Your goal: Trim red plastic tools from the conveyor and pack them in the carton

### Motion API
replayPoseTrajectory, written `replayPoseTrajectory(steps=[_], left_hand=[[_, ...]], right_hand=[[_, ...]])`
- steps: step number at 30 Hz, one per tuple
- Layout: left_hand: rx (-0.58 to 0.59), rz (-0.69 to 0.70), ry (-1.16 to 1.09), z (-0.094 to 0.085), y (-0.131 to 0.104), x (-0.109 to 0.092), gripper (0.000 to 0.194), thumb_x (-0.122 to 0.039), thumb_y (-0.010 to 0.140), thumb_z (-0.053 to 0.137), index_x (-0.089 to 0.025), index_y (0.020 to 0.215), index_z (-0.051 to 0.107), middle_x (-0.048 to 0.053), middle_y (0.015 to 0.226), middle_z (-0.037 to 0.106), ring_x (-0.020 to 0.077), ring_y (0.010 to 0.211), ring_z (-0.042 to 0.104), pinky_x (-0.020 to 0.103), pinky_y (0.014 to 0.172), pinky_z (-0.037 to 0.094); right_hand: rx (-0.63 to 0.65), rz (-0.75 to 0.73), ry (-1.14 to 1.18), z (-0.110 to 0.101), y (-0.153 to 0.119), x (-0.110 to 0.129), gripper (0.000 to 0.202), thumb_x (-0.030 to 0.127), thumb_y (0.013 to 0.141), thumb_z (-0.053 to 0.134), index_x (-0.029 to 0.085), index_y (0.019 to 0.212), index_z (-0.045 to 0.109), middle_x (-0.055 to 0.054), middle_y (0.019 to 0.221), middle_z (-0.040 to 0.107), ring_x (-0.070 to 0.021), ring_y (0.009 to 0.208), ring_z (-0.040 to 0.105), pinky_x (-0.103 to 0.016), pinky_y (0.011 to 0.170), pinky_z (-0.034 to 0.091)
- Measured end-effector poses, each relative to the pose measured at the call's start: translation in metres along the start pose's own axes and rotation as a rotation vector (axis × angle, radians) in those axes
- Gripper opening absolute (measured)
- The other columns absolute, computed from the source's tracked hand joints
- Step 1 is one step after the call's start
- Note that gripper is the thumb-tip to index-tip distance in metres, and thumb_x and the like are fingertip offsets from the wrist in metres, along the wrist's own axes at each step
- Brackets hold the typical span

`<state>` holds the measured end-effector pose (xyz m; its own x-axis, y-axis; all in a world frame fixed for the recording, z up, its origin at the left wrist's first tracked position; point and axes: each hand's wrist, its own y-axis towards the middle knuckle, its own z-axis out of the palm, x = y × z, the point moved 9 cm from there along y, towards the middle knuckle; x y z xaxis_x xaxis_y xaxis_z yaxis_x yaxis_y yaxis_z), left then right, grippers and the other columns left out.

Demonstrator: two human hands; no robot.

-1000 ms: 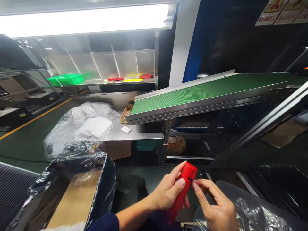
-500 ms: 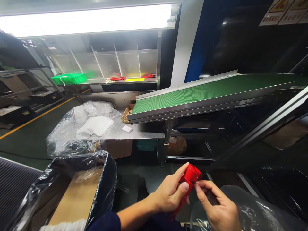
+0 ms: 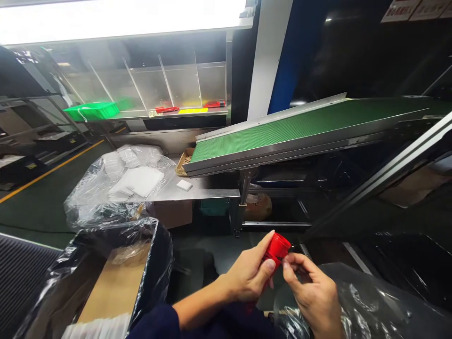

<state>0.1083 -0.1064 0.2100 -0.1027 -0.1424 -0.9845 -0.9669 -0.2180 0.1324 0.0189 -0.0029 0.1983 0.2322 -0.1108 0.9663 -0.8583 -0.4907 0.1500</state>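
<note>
In the lower middle of the head view, my left hand [image 3: 251,273] is wrapped round a red plastic flashlight-shaped part [image 3: 279,246]. Its wide round end, with an open mouth, points up and away from me, and the narrower body runs down behind my fingers. My left thumb presses along its side. At the neck, just below the wide end, the thumb and fingertips of my right hand [image 3: 312,287] are pinched together against the part. Whatever lies between those fingertips is hidden; a small dark bit shows beside them.
A green conveyor belt [image 3: 254,129] slopes down to a metal table [image 3: 212,192] bearing a small carton [image 3: 182,165], a white block [image 3: 184,185] and bagged white sheets [image 3: 137,181]. Red pieces [image 3: 214,104] and a green tray [image 3: 92,111] are on the shelf. A plastic-lined bin [image 3: 162,263] stands left.
The whole view has shifted slightly, scenery moving up and left. Both hands keep their hold on the red part, now a little higher and further left in the picture.
</note>
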Motion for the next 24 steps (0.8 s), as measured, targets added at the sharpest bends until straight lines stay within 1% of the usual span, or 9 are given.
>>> replayPoseTrajectory(steps=[3, 6, 9, 11, 13, 15, 19, 21, 24], left_hand=[[-0.009, -0.101, -0.225, 0.001, 0.001, 0.011, 0.086, -0.065, 0.091, 0.049, -0.019, 0.155, 0.016, 0.002, 0.065, 0.059, 0.0158, 0.049, 0.055, 0.025, 0.049, 0.047], [-0.014, -0.171, -0.508, 0.004, 0.003, 0.014, 0.089, -0.062, 0.088, 0.057, -0.021, 0.154, 0.014, 0.003, 0.073, 0.063, 0.0165, 0.049, 0.06, 0.025, 0.046, 0.05], [-0.051, -0.206, -0.717, 0.002, 0.005, 0.009, 0.076, -0.055, 0.087, 0.062, -0.025, 0.148, 0.026, 0.007, 0.097, 0.067, 0.017, 0.051, 0.064, 0.024, 0.042, 0.05], [-0.058, -0.219, -0.776, -0.001, 0.007, 0.007, 0.062, -0.051, 0.089, 0.061, -0.022, 0.138, 0.037, 0.006, 0.093, 0.069, 0.0174, 0.05, 0.064, 0.023, 0.04, 0.049], [0.005, -0.235, -0.815, 0.001, 0.009, 0.006, 0.05, -0.051, 0.093, 0.055, -0.015, 0.126, 0.048, 0.005, 0.073, 0.069, 0.0171, 0.045, 0.062, 0.021, 0.039, 0.047], [0.122, -0.262, -0.887, 0.006, 0.01, 0.007, 0.05, -0.054, 0.096, 0.046, -0.009, 0.115, 0.055, 0.006, 0.059, 0.065, 0.0151, 0.039, 0.057, 0.018, 0.036, 0.043], [0.28, -0.315, -1.124, 0.01, 0.006, 0.006, 0.049, -0.05, 0.1, 0.037, -0.008, 0.1, 0.061, 0.005, 0.055, 0.062, 0.0096, 0.033, 0.047, 0.014, 0.032, 0.036], [0.246, -0.323, -1.226, 0.006, 0.006, 0.005, 0.045, -0.046, 0.101, 0.035, -0.009, 0.101, 0.061, 0.003, 0.062, 0.061, 0.0066, 0.031, 0.041, 0.013, 0.028, 0.031], [0.071, -0.332, -1.334, -0.003, 0.006, 0.006, 0.04, -0.037, 0.103, 0.032, -0.011, 0.114, 0.059, 0.004, 0.081, 0.062, 0.002, 0.031, 0.035, 0.011, 0.024, 0.022]], right_hand=[[-0.006, -0.103, 0.004, 0.004, 0.0, 0.017, 0.025, 0.043, 0.079, 0.07, 0.018, 0.073, 0.071, -0.003, 0.066, 0.068, -0.0138, 0.057, 0.063, -0.019, 0.056, 0.053], [-0.032, -0.227, -0.009, 0.004, -0.001, 0.038, 0.018, 0.036, 0.083, 0.068, 0.019, 0.076, 0.071, -0.001, 0.068, 0.068, -0.0121, 0.058, 0.063, -0.018, 0.058, 0.052], [-0.067, -0.309, -0.027, 0.001, -0.003, 0.052, 0.011, 0.029, 0.086, 0.066, 0.021, 0.08, 0.07, 0.0, 0.071, 0.068, -0.0108, 0.062, 0.062, -0.018, 0.059, 0.051], [-0.067, -0.336, -0.037, 0.0, -0.005, 0.057, 0.008, 0.026, 0.087, 0.066, 0.021, 0.082, 0.069, 0.001, 0.072, 0.068, -0.0106, 0.063, 0.062, -0.018, 0.06, 0.051], [-0.06, -0.35, -0.048, 0.001, -0.006, 0.06, 0.007, 0.025, 0.088, 0.065, 0.021, 0.084, 0.069, 0.001, 0.072, 0.067, -0.0102, 0.063, 0.061, -0.017, 0.06, 0.05], [-0.056, -0.364, -0.05, 0.002, -0.007, 0.062, 0.006, 0.024, 0.089, 0.064, 0.022, 0.084, 0.068, 0.002, 0.072, 0.067, -0.0097, 0.064, 0.061, -0.017, 0.06, 0.05], [-0.057, -0.38, -0.056, 0.002, -0.009, 0.066, 0.007, 0.021, 0.09, 0.061, 0.022, 0.086, 0.068, 0.003, 0.073, 0.066, -0.0092, 0.064, 0.06, -0.017, 0.061, 0.05], [-0.056, -0.376, -0.062, 0.003, -0.009, 0.065, 0.008, 0.021, 0.09, 0.06, 0.022, 0.088, 0.068, 0.003, 0.073, 0.065, -0.0093, 0.064, 0.06, -0.018, 0.061, 0.049], [-0.042, -0.369, -0.058, 0.004, -0.009, 0.063, 0.008, 0.022, 0.091, 0.06, 0.023, 0.089, 0.067, 0.003, 0.071, 0.062, -0.0096, 0.063, 0.058, -0.019, 0.06, 0.048]])
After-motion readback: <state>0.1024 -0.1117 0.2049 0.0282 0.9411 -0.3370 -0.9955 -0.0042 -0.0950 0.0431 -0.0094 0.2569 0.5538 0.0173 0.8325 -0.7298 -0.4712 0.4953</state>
